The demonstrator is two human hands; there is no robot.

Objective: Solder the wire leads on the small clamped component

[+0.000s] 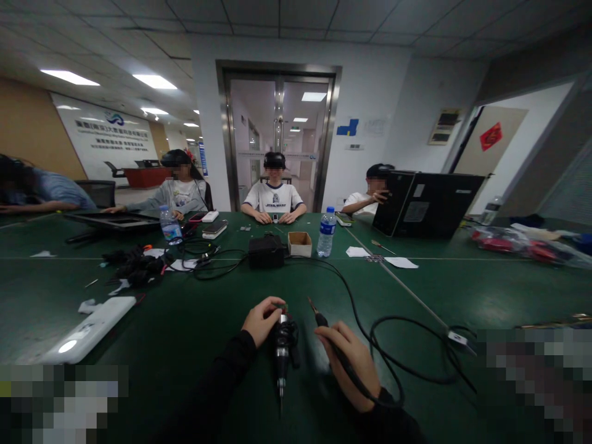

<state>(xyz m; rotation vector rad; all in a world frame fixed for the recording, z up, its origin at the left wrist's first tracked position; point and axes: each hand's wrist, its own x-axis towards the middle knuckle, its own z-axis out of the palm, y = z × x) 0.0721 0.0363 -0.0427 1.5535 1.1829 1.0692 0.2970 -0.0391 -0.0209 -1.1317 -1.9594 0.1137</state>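
My right hand (pixel 354 364) is closed around a soldering iron (pixel 321 319), held like a pen, its tip pointing forward and left. A dark tool with a metal collar and a long thin shaft (pixel 282 351), like an electric screwdriver, lies on the table with its shaft towards me. My left hand (pixel 263 322) is at the tool's far end, thumb and fingers pinched at a small red and green piece (pixel 285 308). Fingertips partly cover that piece. The iron's tip is apart from it, to the right.
The iron's black cable (pixel 356 302) loops at right. Ahead on the green table (pixel 208 333) stand a black box (pixel 266 251), a small open carton (pixel 300 245) and a water bottle (pixel 326 231). A white device (pixel 92 330) and tangled black cables (pixel 134 265) lie left. Several people sit around.
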